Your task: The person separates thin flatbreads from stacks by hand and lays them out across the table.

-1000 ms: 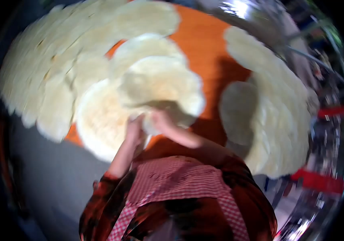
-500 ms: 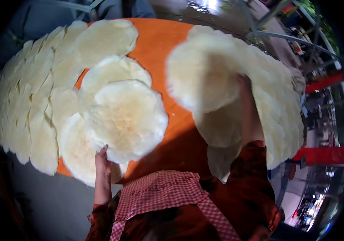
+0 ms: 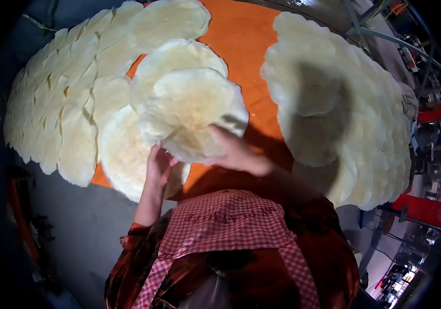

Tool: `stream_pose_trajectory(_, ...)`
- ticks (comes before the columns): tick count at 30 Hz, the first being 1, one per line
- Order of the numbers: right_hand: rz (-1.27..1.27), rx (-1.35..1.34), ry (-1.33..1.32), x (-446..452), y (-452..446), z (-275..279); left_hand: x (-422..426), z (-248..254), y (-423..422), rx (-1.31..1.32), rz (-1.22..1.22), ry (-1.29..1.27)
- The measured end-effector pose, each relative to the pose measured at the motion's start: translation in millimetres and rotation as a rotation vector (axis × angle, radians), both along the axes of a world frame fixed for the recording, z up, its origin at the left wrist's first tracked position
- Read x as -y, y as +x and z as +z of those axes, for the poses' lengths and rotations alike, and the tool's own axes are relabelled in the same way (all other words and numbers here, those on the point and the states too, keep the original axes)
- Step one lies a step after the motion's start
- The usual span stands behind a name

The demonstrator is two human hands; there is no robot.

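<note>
Round pale flatbreads lie on an orange table (image 3: 243, 56). My left hand (image 3: 159, 165) pinches the near left edge of the top flatbread (image 3: 200, 98) in the middle pile. That edge is lifted and creased. Over the near right part of the same bread is my right hand (image 3: 236, 149), slightly blurred, its fingertips at the bread's surface. Beneath lie another flatbread (image 3: 169, 59) behind and a browned one (image 3: 127, 149) at the near left.
Overlapping flatbreads (image 3: 50, 98) cover the table's left side. More overlapping flatbreads (image 3: 370, 118) cover the right side, partly in shadow. Metal bars (image 3: 395, 38) stand beyond the right edge, and a red object (image 3: 429, 210) is at the right.
My right hand has left the flatbread it held on the right, which now lies on that side, and has come to the middle pile. My left hand has lifted the top bread's near edge.
</note>
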State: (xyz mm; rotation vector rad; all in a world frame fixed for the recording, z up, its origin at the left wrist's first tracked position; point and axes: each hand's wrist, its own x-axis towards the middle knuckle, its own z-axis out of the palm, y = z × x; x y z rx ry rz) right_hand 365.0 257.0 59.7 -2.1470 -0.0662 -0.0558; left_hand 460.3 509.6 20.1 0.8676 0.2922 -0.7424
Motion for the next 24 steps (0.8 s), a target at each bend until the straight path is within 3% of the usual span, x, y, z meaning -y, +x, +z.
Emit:
stream_pose_trajectory(1,0.083,0.016,-0.151,-36,5,7,13,27,-3,0.034,-0.021,-0.069)
stream_pose_trajectory(3,0.03,0.097,-0.377,-78,16,-5,2,8,2,0.041,-0.068,-0.167)
stream_pose_trajectory(6,-0.011,-0.284,0.473,-79,52,21,6,39,-7,0.149,-0.028,-0.129)
stream_pose_trajectory(7,-0.143,0.049,-0.201,-73,64,25,0,40,-7,0.161,-0.043,-0.155)
stream_pose_trajectory(8,-0.198,0.041,-0.331,-60,82,24,-6,40,-7,0.181,-0.043,-0.132)
stream_pose_trajectory(10,-0.387,0.043,-0.164,-24,88,79,-18,36,-12,0.194,-0.043,-0.12)
stream_pose_trajectory(12,-0.319,0.144,0.073,44,90,106,-33,34,-18,0.192,-0.034,-0.117)
stream_pose_trajectory(13,-0.211,0.221,0.672,75,71,115,-40,29,-20,0.179,-0.033,-0.123)
stream_pose_trajectory(14,-0.432,0.235,0.202,96,50,145,-48,24,-23,0.165,-0.029,-0.126)
stream_pose_trajectory(15,-0.625,0.114,0.166,109,22,171,-55,19,-25,0.148,-0.022,-0.123)
stream_pose_trajectory(17,-0.749,0.143,0.436,134,-25,175,-65,15,-30,0.112,-0.008,-0.086)
stream_pose_trajectory(19,-0.856,0.192,0.435,169,-70,138,-74,14,-35,0.087,0.025,-0.048)
stream_pose_trajectory(21,-0.879,-0.03,0.315,220,-133,85,-82,12,-38,0.085,0.026,-0.03)
stream_pose_trajectory(23,-1.306,-0.079,0.185,214,-150,40,-92,10,-39,0.088,0.019,-0.001)
stream_pose_trajectory(24,-1.384,0.053,-0.206,221,-172,0,-95,13,-39,0.077,0.021,0.031)
